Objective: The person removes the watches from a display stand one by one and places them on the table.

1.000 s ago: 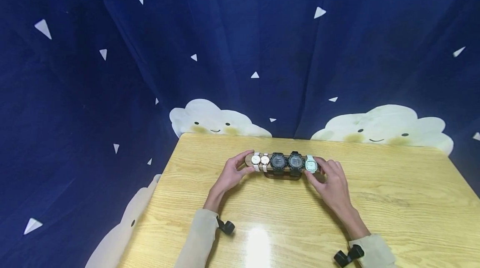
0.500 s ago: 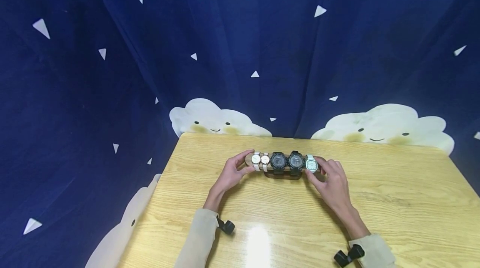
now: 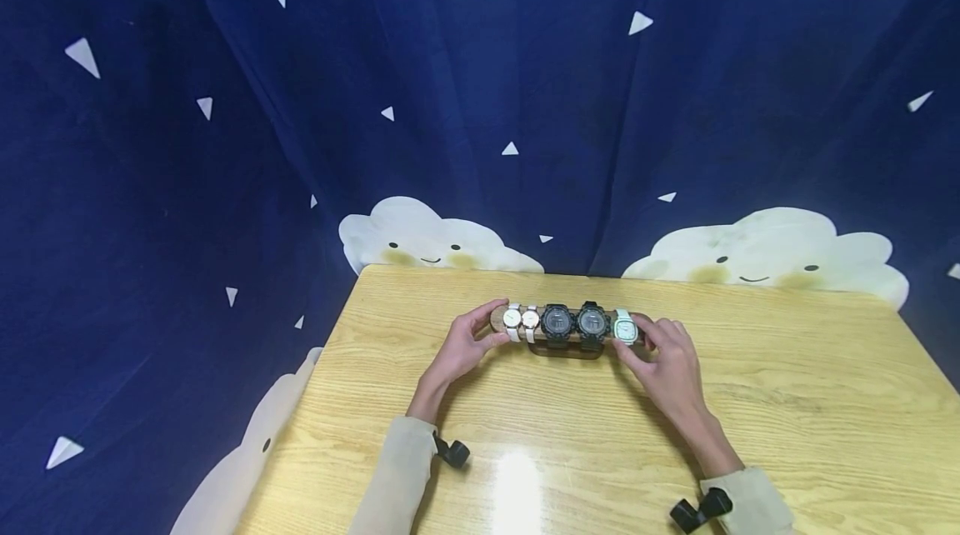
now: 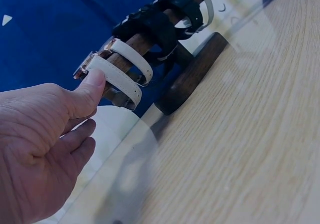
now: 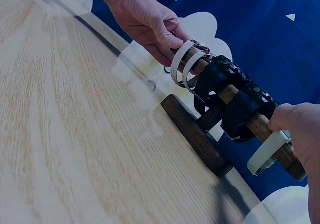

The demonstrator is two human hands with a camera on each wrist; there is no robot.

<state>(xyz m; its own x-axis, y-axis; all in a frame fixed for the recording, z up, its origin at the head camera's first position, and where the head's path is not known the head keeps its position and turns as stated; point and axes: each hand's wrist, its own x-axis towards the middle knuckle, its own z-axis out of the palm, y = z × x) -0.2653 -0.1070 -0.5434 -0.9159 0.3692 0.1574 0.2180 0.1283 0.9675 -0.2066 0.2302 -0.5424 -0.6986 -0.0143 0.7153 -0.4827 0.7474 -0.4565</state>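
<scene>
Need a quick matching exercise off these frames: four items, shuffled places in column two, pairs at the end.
Items
1. two black watches
2. mint-green watch
3. two white-strapped watches
4. dark wooden base

Places
A. on the bar, at the left hand's end
B. resting on the table
C. in the middle of the row of watches
D. on the bar, at the right hand's end

Pairs: 1-C, 2-D, 3-A, 4-B

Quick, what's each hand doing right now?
Left hand: closed on one end of the wooden watch stand, thumb against a white strap.
Right hand: closed round the other end, at the mint watch.
</scene>
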